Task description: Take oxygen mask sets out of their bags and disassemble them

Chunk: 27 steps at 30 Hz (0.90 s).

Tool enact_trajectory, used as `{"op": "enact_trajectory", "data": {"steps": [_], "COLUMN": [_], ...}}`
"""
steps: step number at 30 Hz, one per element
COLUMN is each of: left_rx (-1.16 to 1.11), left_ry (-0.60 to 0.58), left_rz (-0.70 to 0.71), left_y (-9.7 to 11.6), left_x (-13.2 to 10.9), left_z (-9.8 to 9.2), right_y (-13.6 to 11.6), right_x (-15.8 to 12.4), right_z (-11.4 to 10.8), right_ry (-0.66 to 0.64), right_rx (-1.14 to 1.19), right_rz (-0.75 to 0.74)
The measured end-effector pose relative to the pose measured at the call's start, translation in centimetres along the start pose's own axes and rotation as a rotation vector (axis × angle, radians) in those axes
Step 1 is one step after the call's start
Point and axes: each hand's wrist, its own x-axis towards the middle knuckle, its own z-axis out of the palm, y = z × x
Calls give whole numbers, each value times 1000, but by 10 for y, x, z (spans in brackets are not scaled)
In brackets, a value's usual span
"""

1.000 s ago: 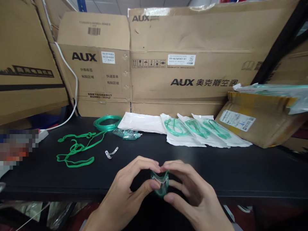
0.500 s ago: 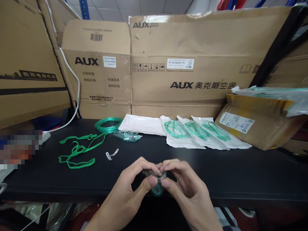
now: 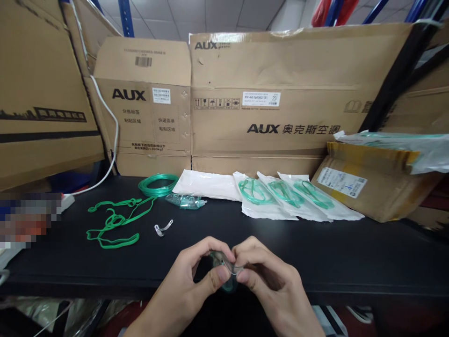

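Both hands meet at the front edge of the black table, around a translucent green oxygen mask [image 3: 229, 283]. My left hand [image 3: 196, 271] pinches its left side between thumb and fingers. From the right, my right hand [image 3: 268, 276] has thumb and fingertips closed on the mask's edge, where a narrow shiny strip, apparently a metal nose clip [image 3: 234, 270], shows between the thumbs. Fingers cover much of the mask. Beyond my left hand lie a loose bent metal nose clip [image 3: 163, 228] and a tangled green elastic strap [image 3: 117, 224].
A second clear mask [image 3: 185, 201] lies beside coiled green tubing [image 3: 157, 185]. Behind are a white packet [image 3: 208, 184] and several pouches with green tubing [image 3: 257, 192]. A carton [image 3: 365, 187] stands at right; large cardboard panels [image 3: 280, 70] wall the back. A white cable [image 3: 114, 135] runs down at left.
My right fingers have shifted on the mask's edge, and the mask is tilted a little differently between my hands. The view has moved slightly; the things on the table stay put.
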Motion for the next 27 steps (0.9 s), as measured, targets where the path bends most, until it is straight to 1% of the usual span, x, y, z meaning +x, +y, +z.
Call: {"op": "enact_trajectory", "data": {"steps": [4, 6, 11, 17, 19, 24, 27], "left_rx": [-11, -18, -6, 9, 8, 10, 51], "left_ry": [-15, -26, -7, 12, 15, 20, 21], "left_rz": [5, 8, 38, 79, 96, 166, 164], "left_y": [1, 2, 1, -4, -5, -4, -4], "left_x": [1, 2, 1, 2, 2, 2, 2], "left_z": [0, 0, 0, -1, 0, -1, -1], "right_y": [-1, -3, -3, 0, 0, 0, 0], "right_x": [0, 1, -1, 0, 1, 0, 0], "right_z": [-1, -1, -1, -4, -3, 1, 2], "right_ry": [-33, -35, -16, -45, -46, 11, 36], "right_rx": [-53, -69, -47, 55, 73, 137, 119], "right_rz": [-77, -87, -26, 67, 68, 71, 93]}}
